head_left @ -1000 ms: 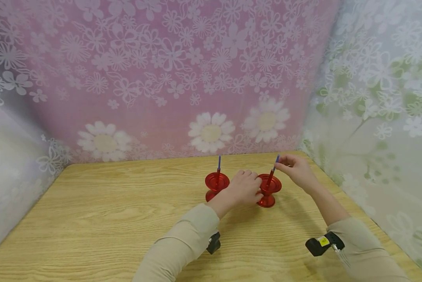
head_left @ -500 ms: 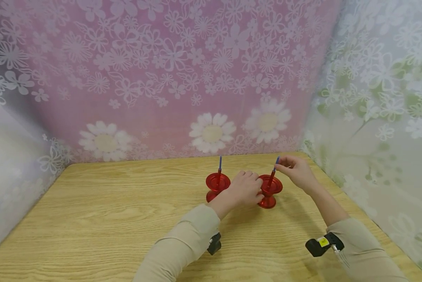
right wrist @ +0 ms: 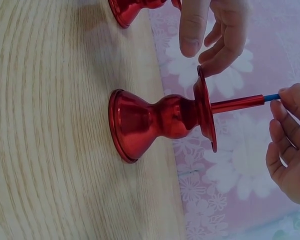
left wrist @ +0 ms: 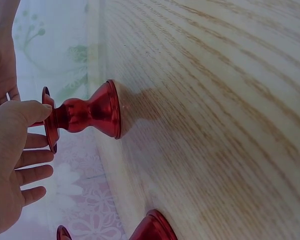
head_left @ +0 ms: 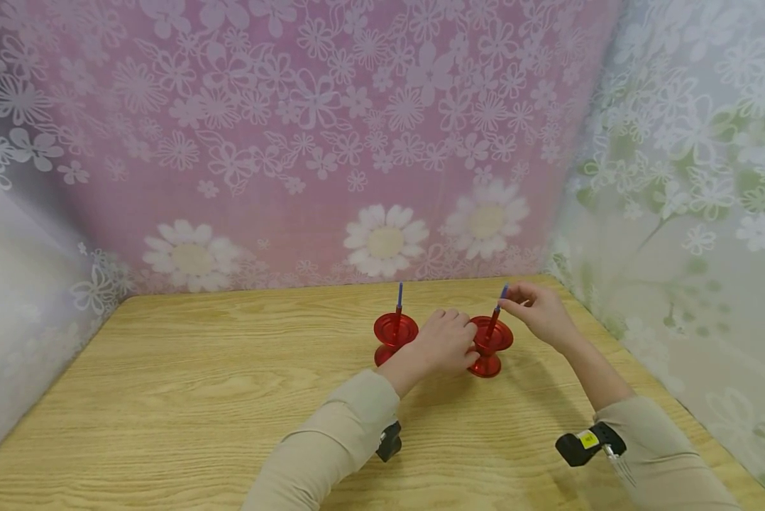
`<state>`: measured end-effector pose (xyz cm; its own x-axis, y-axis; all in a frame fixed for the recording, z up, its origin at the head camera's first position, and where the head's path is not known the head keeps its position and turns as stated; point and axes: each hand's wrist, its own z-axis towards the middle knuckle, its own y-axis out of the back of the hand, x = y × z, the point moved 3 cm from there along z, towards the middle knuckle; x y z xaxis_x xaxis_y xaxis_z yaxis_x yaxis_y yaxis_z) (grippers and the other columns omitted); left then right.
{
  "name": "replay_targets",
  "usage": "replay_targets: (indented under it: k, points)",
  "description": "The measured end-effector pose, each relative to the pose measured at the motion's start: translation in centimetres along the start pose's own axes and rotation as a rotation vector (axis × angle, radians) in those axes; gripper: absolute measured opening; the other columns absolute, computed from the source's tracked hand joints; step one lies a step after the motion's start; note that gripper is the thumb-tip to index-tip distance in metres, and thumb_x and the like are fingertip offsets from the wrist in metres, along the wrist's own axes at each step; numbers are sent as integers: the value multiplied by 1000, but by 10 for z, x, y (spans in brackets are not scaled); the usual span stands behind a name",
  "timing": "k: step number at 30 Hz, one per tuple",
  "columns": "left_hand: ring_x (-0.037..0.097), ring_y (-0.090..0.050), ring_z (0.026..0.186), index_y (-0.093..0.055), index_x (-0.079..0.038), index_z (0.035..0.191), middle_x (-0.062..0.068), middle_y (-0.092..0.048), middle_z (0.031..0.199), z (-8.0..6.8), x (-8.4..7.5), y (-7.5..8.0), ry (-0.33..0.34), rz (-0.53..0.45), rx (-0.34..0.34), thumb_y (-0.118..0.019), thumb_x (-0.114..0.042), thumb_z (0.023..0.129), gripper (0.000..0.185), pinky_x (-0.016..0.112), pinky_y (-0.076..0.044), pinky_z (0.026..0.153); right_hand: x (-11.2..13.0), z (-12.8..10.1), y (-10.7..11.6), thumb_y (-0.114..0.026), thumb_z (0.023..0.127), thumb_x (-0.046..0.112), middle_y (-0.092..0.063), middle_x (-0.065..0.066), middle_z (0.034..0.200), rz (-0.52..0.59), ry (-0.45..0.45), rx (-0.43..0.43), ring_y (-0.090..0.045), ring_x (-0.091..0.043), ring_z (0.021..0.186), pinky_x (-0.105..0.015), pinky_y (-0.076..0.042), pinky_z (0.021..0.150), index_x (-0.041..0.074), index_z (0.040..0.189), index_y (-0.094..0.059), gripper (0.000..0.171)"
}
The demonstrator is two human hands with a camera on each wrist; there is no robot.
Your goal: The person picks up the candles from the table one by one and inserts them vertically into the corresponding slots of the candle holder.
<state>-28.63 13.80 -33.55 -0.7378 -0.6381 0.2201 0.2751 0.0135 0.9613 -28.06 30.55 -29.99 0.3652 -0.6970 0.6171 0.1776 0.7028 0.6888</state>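
Note:
Two red candle holders stand on the wooden table (head_left: 197,397). The right holder (head_left: 490,346) carries a thin red stick with a blue tip (head_left: 499,306), which leans to the right. My left hand (head_left: 465,342) grips this holder at its dish, thumb on the neck (left wrist: 37,112) and fingers (left wrist: 32,172) behind the rim. My right hand (head_left: 509,301) pinches the stick's blue tip (right wrist: 270,98) between thumb and fingers (right wrist: 290,125). The holder (right wrist: 160,120) rests with its base flat on the wood. The left holder (head_left: 394,333) stands untouched with its own stick (head_left: 399,298) upright.
A pink flowered cloth (head_left: 306,142) hangs behind the table. A pale flowered cloth (head_left: 676,213) closes the right side, close to my right hand. Bare wood stretches to the left and toward me. The left holder's base (left wrist: 152,227) stands just beside my left hand.

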Motion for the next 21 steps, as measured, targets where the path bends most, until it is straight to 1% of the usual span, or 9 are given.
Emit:
replay_targets:
  k: [4, 11, 16, 21]
  points:
    - [11, -47, 92, -61, -20, 102, -6, -54, 99, 0, 0, 0, 0, -1, 7, -50, -47, 91, 31, 26, -37, 79, 0, -1, -1, -60, 91, 16, -63, -10, 88, -26, 11, 14, -55, -18, 78, -31, -45, 66, 2, 90, -64, 15]
    - [11, -46, 90, -60, -21, 102, -7, -54, 97, -1, 1, 0, 4, -14, 15, -50, -46, 91, 29, 25, -36, 79, -2, 0, -3, -60, 91, 18, -64, -11, 91, -30, -8, 17, -55, -22, 83, -35, -45, 71, 2, 92, -64, 17]
    - [11, -46, 90, -60, -20, 104, -7, -53, 97, -2, 1, 2, 4, -19, 14, -51, -46, 91, 30, 25, -36, 79, -3, 0, -4, -60, 91, 19, -63, -12, 92, -8, -35, 22, -55, -24, 85, -37, -44, 72, 2, 93, -64, 18]
    - [11, -46, 91, -60, -20, 104, -7, -54, 98, -3, 2, 1, 6, -23, 13, -50, -46, 91, 31, 25, -36, 79, -2, 0, -5, -60, 91, 15, -63, -15, 92, 24, -44, 29, -55, -25, 84, -37, -45, 70, 1, 93, -63, 15]
